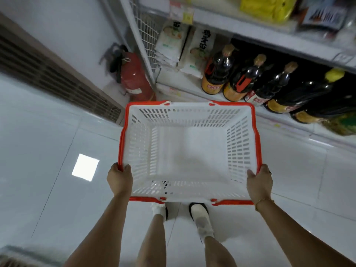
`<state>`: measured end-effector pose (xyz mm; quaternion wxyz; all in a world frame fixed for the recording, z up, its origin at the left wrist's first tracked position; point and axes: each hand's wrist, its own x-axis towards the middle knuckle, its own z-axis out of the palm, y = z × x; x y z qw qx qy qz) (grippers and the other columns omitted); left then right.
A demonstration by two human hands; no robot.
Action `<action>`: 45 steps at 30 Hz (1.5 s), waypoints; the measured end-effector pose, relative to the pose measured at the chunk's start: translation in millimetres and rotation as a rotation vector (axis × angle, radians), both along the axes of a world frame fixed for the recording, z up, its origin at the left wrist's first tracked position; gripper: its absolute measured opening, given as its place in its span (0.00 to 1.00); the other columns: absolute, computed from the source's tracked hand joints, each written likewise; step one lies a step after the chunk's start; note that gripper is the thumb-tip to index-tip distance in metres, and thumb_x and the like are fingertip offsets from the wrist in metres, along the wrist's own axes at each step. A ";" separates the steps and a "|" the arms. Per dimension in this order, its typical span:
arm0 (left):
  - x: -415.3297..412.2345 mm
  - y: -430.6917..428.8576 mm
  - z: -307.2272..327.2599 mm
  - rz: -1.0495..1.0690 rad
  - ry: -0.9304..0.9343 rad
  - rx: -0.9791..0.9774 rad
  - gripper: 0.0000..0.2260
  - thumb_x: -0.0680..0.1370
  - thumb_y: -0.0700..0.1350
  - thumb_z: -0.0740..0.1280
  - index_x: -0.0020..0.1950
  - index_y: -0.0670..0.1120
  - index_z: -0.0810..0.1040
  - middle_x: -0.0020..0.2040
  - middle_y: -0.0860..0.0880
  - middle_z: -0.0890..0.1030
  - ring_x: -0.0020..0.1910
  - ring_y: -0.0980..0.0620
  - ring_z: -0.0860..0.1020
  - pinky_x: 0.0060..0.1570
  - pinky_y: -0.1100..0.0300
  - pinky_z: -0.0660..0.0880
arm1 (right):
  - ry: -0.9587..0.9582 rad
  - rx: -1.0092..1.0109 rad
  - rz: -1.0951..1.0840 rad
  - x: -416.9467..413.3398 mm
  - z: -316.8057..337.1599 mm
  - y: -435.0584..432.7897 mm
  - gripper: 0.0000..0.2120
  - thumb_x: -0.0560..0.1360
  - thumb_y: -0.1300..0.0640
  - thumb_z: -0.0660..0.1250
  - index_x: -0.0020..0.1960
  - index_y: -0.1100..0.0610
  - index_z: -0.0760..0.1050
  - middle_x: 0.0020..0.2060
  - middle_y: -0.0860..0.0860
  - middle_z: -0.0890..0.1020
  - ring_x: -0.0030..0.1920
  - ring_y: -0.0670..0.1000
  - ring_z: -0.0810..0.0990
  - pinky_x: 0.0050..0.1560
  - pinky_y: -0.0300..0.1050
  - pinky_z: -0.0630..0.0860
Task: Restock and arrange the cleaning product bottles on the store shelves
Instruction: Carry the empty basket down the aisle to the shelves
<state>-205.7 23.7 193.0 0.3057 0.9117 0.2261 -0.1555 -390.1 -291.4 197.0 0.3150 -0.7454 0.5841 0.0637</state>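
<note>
Looking down from the head camera, a person stands on a pale tiled floor (48,151) and carries a white shopping basket (189,114) with a red rim out in front of them. The left hand (119,180) is clenched over the rim at the basket's near left corner. The right hand (259,181), with a thin bracelet (264,200) at its wrist, grips the near right corner the same way. Nothing lies in the basket, and no cleaning product bottles can be made out anywhere.

Past the basket's far edge runs the bottom shelf (185,92) of a store rack. At its left end lean white food packets (170,42), and to their right stands a row of dark sauce bottles (217,72) with red handles. A red fire extinguisher (135,78) stands on the floor just beside the rack's left end. The person's shoes (199,210) show below the basket's near edge.

Judging by this, restocking has not begun. The basket's far edge is close to the sauce bottles, so a careless swing could topple them. Both hands hold only the near corners, so a heavy load may tip the basket forward.
</note>
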 end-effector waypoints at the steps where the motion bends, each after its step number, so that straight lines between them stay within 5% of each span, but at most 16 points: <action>1: -12.1 5.6 13.3 0.029 0.001 -0.005 0.05 0.76 0.38 0.65 0.44 0.36 0.76 0.41 0.41 0.80 0.39 0.44 0.75 0.44 0.54 0.74 | 0.009 -0.001 0.014 -6.2 14.2 2.0 0.12 0.78 0.64 0.63 0.58 0.69 0.68 0.54 0.66 0.76 0.53 0.66 0.77 0.53 0.54 0.74; 12: -84.7 150.6 159.3 0.305 -0.024 0.020 0.04 0.76 0.36 0.65 0.43 0.36 0.75 0.37 0.40 0.77 0.36 0.41 0.74 0.34 0.55 0.68 | -0.027 0.085 0.260 19.1 135.1 110.7 0.12 0.77 0.65 0.64 0.58 0.70 0.69 0.57 0.67 0.75 0.55 0.65 0.77 0.54 0.54 0.74; 16: -68.6 236.1 190.3 0.428 -0.052 0.063 0.05 0.77 0.36 0.65 0.45 0.34 0.76 0.38 0.40 0.77 0.36 0.44 0.72 0.38 0.53 0.69 | -0.054 0.147 0.380 75.0 151.1 190.5 0.11 0.78 0.65 0.62 0.59 0.69 0.68 0.59 0.66 0.74 0.56 0.64 0.77 0.53 0.50 0.74; 27: 28.6 488.4 235.5 0.675 -0.123 0.007 0.05 0.75 0.37 0.67 0.46 0.35 0.77 0.44 0.35 0.80 0.42 0.37 0.79 0.47 0.47 0.77 | -0.182 0.211 0.565 253.9 190.5 438.3 0.10 0.78 0.67 0.61 0.59 0.67 0.69 0.59 0.63 0.75 0.59 0.62 0.76 0.59 0.49 0.72; 32: 82.4 563.0 252.3 0.727 -0.141 0.022 0.09 0.76 0.37 0.67 0.52 0.32 0.78 0.45 0.36 0.78 0.44 0.43 0.75 0.44 0.56 0.68 | -0.228 0.222 0.646 338.4 207.8 518.0 0.11 0.77 0.66 0.62 0.59 0.66 0.69 0.58 0.61 0.75 0.58 0.61 0.76 0.59 0.51 0.74; 36: 130.6 617.3 256.8 0.771 -0.155 0.034 0.10 0.75 0.39 0.68 0.52 0.33 0.78 0.47 0.35 0.80 0.45 0.39 0.79 0.46 0.49 0.74 | -0.177 0.271 0.847 416.9 216.1 562.3 0.12 0.76 0.69 0.58 0.59 0.66 0.67 0.57 0.59 0.75 0.54 0.58 0.76 0.53 0.49 0.76; 40: 187.3 666.5 256.2 0.859 -0.127 0.009 0.06 0.76 0.38 0.68 0.49 0.37 0.77 0.42 0.40 0.77 0.31 0.49 0.72 0.31 0.59 0.71 | -0.170 0.319 0.986 496.8 224.3 610.7 0.11 0.77 0.70 0.55 0.58 0.64 0.65 0.55 0.57 0.73 0.50 0.54 0.74 0.48 0.46 0.76; 45: 249.4 718.5 257.9 0.959 -0.164 -0.016 0.03 0.76 0.37 0.67 0.44 0.39 0.75 0.33 0.45 0.72 0.29 0.52 0.69 0.29 0.61 0.67 | -0.173 0.355 1.052 584.4 223.6 672.4 0.11 0.77 0.70 0.55 0.59 0.63 0.65 0.56 0.60 0.73 0.50 0.54 0.74 0.49 0.48 0.77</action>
